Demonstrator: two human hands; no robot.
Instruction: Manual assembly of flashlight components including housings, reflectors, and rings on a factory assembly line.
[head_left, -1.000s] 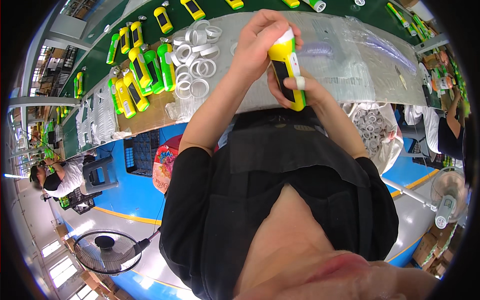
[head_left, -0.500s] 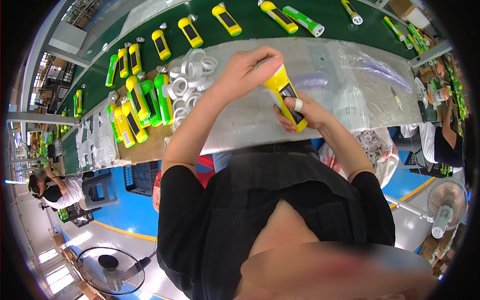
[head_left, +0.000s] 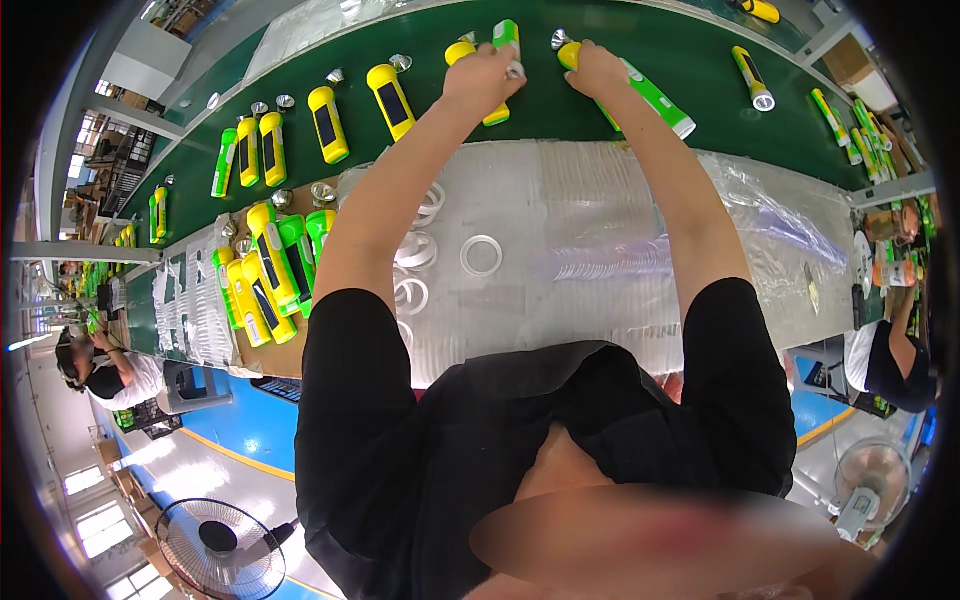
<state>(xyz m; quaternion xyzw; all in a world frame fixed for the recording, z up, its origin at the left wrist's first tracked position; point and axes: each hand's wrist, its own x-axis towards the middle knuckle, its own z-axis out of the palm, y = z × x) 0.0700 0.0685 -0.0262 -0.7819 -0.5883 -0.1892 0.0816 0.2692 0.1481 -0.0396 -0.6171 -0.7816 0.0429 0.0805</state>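
Both my arms reach out to the far green surface. My left hand [head_left: 482, 82] has its fingers curled over a yellow flashlight [head_left: 496, 114], which it partly covers. Against its fingertips is a green-and-white flashlight [head_left: 508, 36]; which of the two the fingers grip is hard to tell. My right hand [head_left: 598, 68] closes on the head of another yellow flashlight [head_left: 569, 55]. Beside that hand lies a green flashlight [head_left: 657, 98] with a white end. A loose silvery reflector cup [head_left: 559, 39] rests near the yellow head. On the plastic-covered mat, a white ring [head_left: 481, 256] lies alone.
More yellow flashlights [head_left: 391, 103] stand in a row along the green table [head_left: 440, 30]. A pile of flashlights [head_left: 265, 270] lies at left, with white rings [head_left: 415, 250] beside my left arm. Two fans [head_left: 218, 540] are behind. Co-workers sit at both sides.
Both hands have moved from over the mat to the far surface. The yellow flashlight they held together no longer shows between them. The view has shifted, and a lone ring now shows on the mat.
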